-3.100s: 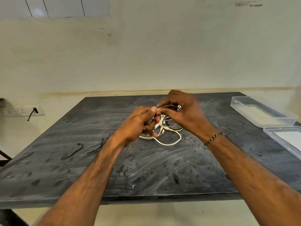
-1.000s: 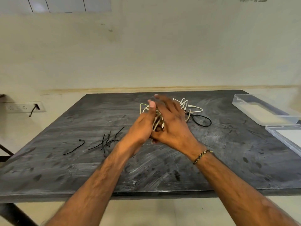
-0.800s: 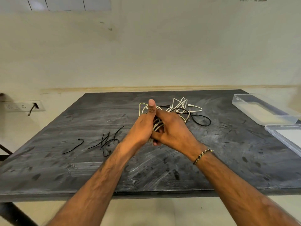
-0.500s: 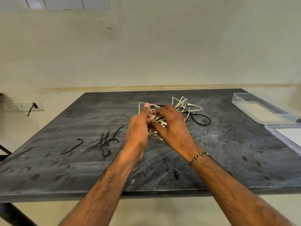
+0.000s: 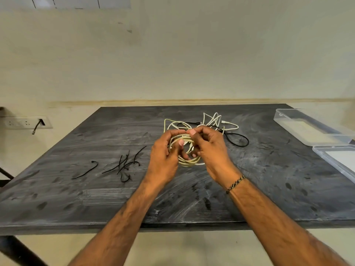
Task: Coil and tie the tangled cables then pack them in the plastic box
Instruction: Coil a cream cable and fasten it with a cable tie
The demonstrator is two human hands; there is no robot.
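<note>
Left hand (image 5: pixel 163 150) and right hand (image 5: pixel 209 144), clasped together a second ago, now sit apart with fingers curled round the cream-coloured coiled cable (image 5: pixel 185 150) held above the dark scuffed table (image 5: pixel 76 198), showing a formed coil seemingly ready for tying.

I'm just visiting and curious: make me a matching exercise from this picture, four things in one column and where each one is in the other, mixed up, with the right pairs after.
Things
1. cream cable coil
2. black ties
3. plastic box
4. black cable

Places
a. loose on the table, left of the hands
b. far right of the table, open
c. held between the left hand and right hand
d. on the table just beyond the right hand

Pairs: 1-c, 2-a, 3-b, 4-d
</note>
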